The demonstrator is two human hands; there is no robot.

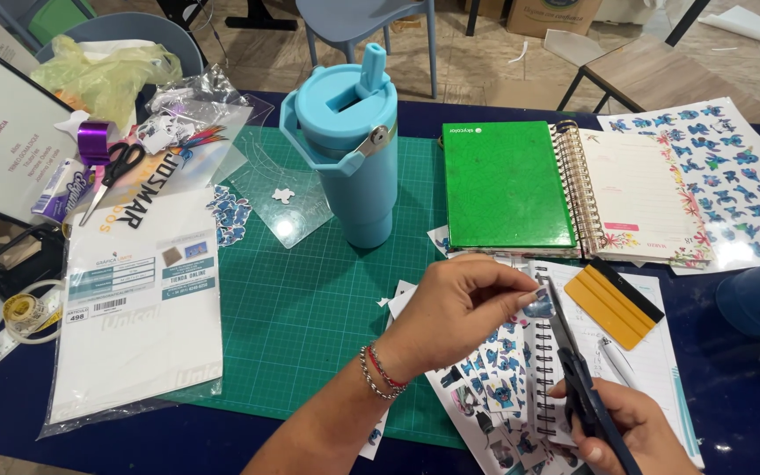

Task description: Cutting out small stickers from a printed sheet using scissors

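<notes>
1. We pinch the small blue sticker cutout [537, 305] in our left hand [450, 312], above the sticker sheet [494, 387].
2. Our right hand [622, 431] grips the dark scissors [573, 369]; we trim slowly, close to the outline.

Both forearms are bare — no sleeve reaches into view on either side. The left hand [455, 308] has a wrist ringed by thin bracelets [380, 373] stacked just behind it: one a strand of small silvery beads, beside it a slim band of red, with a hint of a darker thread between them. The fingers [507, 295] show no rings, and the nails are short and plain. The right hand [622, 431] shows only in part at the lower edge — no ring, watch or band on what can be seen.
</notes>
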